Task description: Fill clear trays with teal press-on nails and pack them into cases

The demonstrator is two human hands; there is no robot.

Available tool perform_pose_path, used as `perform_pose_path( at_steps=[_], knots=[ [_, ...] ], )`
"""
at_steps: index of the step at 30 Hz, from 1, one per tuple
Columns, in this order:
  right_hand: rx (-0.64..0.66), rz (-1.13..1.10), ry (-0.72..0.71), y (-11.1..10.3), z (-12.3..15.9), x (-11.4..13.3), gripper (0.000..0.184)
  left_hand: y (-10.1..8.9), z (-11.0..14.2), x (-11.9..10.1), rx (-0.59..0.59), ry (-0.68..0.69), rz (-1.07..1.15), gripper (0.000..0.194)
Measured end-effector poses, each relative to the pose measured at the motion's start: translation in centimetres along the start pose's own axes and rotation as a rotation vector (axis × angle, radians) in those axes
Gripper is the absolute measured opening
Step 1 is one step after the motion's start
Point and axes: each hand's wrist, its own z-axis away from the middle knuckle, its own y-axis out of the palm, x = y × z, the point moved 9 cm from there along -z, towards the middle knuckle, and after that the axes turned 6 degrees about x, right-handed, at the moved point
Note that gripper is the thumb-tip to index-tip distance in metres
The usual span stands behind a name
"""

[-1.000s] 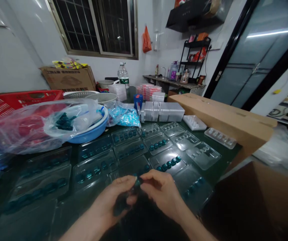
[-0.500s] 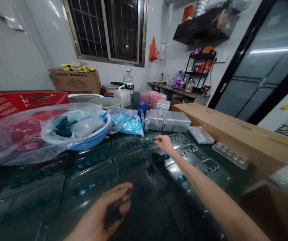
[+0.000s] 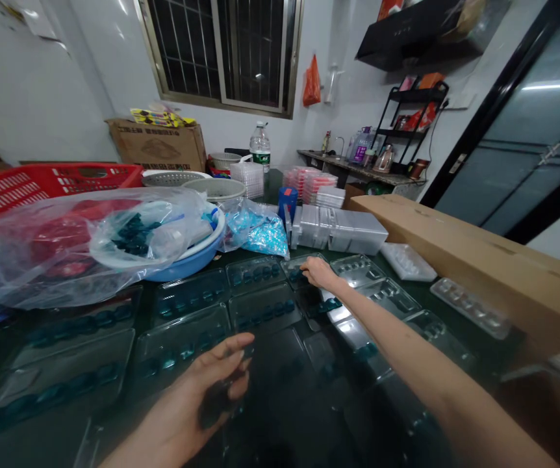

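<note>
Several clear plastic blister trays point(image 3: 264, 308) lie in rows on a dark green table point(image 3: 290, 416), most holding small teal pieces. My right hand point(image 3: 317, 272) reaches far forward and presses its closed fingers into a tray in the back row point(image 3: 295, 265); what the fingers pinch is hidden. My left hand point(image 3: 209, 390) stays near me, cupped round a handful of dark teal pieces point(image 3: 216, 404).
A blue basin point(image 3: 197, 253) under a clear plastic bag holds more teal pieces. A red basket point(image 3: 41, 188) stands at the left, a long cardboard box point(image 3: 460, 247) at the right, stacked clear boxes point(image 3: 338, 231) and a water bottle point(image 3: 260, 146) behind.
My right hand left the left hand, reached out to the back row of trays and has lowered onto a tray there. The view tilted up slightly.
</note>
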Motion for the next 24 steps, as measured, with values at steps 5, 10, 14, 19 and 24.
perform_pose_path(
  at_steps=[5,10,14,19,24],
  knots=[
    [0.016,0.016,-0.006,-1.3,0.9,1.6,0.027,0.7,-0.1,-0.6,0.051,0.055,-0.062,0.037],
    [-0.114,-0.118,-0.035,-4.7,4.9,4.8,0.030,0.5,0.5,-1.6,0.019,0.182,-0.190,0.039],
    [-0.074,-0.314,-0.193,-4.6,11.3,11.0,0.025,1.5,1.0,-2.1,0.032,0.246,-0.340,0.041],
    [0.179,-1.033,-0.294,-1.6,18.1,16.1,0.026,3.2,1.4,-1.9,0.060,0.275,-0.449,0.031],
    [0.142,-1.418,-0.217,-1.4,19.6,15.2,0.018,3.7,2.0,-0.8,0.050,0.222,-0.414,0.015]
  ],
)
